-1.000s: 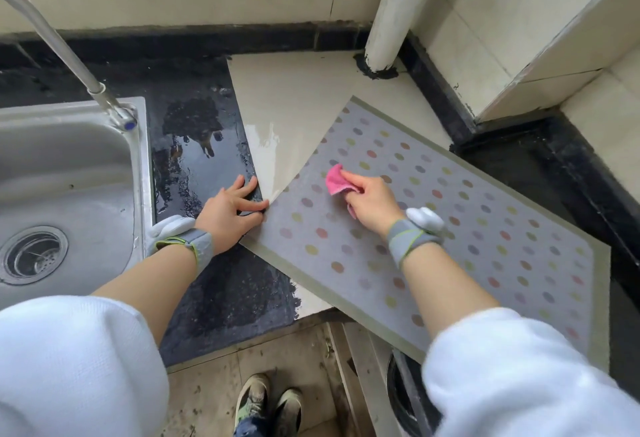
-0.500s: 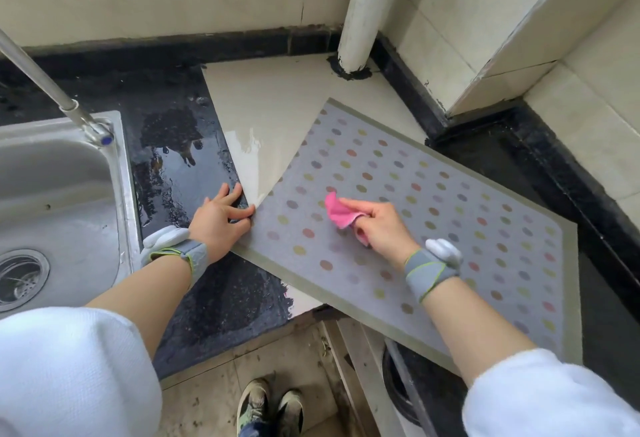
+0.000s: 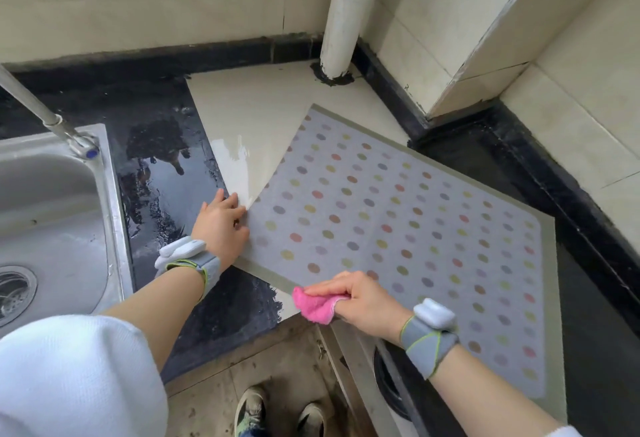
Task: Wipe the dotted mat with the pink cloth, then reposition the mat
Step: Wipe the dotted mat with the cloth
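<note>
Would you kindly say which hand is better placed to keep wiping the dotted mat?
The right hand: it holds the pink cloth at the grey dotted mat's near edge. The left hand pins its corner.

No readable text, label, brand, number or sign anywhere: none on the dotted mat (image 3: 398, 222), the pink cloth (image 3: 317, 308), the wrist bands or the sink (image 3: 52, 194).

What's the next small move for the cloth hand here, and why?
Probably sweep the pink cloth back up and rightward across the dotted mat. The right hand has it pinched at the mat's near edge, partly past the border, so this stroke looks spent, and most of the surface lies beyond. The left hand presses flat on the mat's left corner, so it should hold.
</note>
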A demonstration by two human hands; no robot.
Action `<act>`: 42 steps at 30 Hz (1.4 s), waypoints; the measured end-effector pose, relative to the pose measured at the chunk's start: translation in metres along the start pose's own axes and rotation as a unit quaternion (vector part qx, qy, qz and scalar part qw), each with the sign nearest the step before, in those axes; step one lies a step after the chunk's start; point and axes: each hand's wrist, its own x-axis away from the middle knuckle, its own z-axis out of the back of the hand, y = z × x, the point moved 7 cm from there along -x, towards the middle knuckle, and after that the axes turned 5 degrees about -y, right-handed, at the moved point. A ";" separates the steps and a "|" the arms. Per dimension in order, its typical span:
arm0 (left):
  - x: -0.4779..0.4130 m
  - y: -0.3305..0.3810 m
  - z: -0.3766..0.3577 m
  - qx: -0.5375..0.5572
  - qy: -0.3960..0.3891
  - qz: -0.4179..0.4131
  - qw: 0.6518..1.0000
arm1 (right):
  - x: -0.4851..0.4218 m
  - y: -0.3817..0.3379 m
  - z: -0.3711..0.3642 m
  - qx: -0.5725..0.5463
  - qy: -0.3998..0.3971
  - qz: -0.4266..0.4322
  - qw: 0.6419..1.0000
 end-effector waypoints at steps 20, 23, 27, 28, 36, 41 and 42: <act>-0.086 0.039 -0.035 0.039 0.072 -0.011 0.997 | -0.125 0.065 0.247 0.099 0.284 -0.016 0.953; -0.085 0.039 -0.036 0.041 0.061 -0.004 0.997 | -0.098 0.048 0.173 0.093 0.131 0.066 0.985; -0.084 0.043 -0.033 0.052 0.049 0.005 0.997 | -0.066 0.031 0.122 0.054 -0.024 0.067 0.996; -0.084 0.043 -0.033 0.053 0.048 0.004 0.997 | -0.068 0.028 0.128 -0.007 -0.046 0.048 0.998; -0.087 0.043 -0.035 0.050 0.063 -0.008 0.997 | -0.137 0.047 0.282 0.025 0.316 -0.041 0.948; -0.086 0.039 -0.034 0.053 0.061 -0.002 0.997 | -0.119 0.018 0.177 0.155 0.141 0.098 0.973; -0.086 0.039 -0.034 0.054 0.056 0.000 0.997 | -0.111 0.016 0.159 0.157 0.099 0.115 0.976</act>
